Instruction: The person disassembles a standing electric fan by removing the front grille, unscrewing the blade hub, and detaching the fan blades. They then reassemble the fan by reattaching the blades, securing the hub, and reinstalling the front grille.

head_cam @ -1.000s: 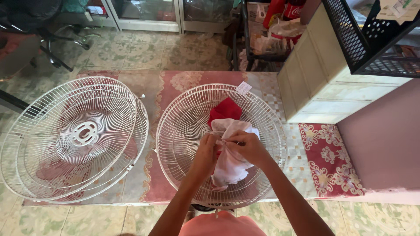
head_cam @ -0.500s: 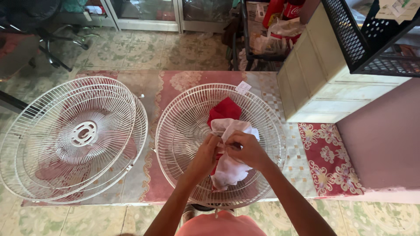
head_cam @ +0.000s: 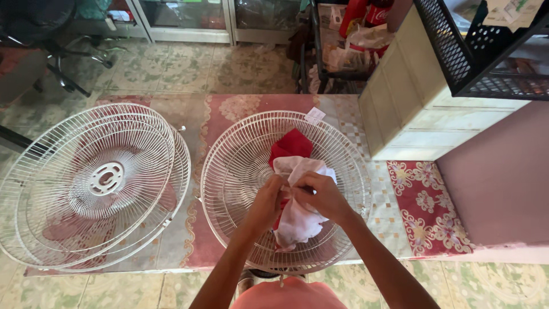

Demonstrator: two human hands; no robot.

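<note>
White cloth (head_cam: 300, 214), bunched and crumpled, sits pinched between both hands over the middle of a white wire fan guard (head_cam: 229, 189). The left hand (head_cam: 267, 201) closes its fingers on the cloth's left side, and the right hand (head_cam: 323, 194) curls over the top of it, thumb and fingers pressed together on a fold; the two hands touch each other at the fingertips. Most of the cloth hangs below the hands and rests on the guard's wires, toward the guard's near edge. A red cloth (head_cam: 291, 144) lies just beyond the white one, touching it, on the far half of the same guard.

That fan guard lies dished side up on a patterned red-and-cream mat (head_cam: 194, 120) spread over the tiled floor (head_cam: 171, 68), near the mat's middle. A small white tag (head_cam: 314, 115) sits at the guard's far rim. To the left, well apart from the hands, two more fan guards (head_cam: 91, 183) lie stacked one inside the other at the mat's left end, the top one with a round centre hub.

Beyond the mat's right far corner stands a cream cabinet (head_cam: 412, 114) with a black plastic crate (head_cam: 469, 51) on top. A pink wall surface (head_cam: 497, 189) fills the right side.
</note>
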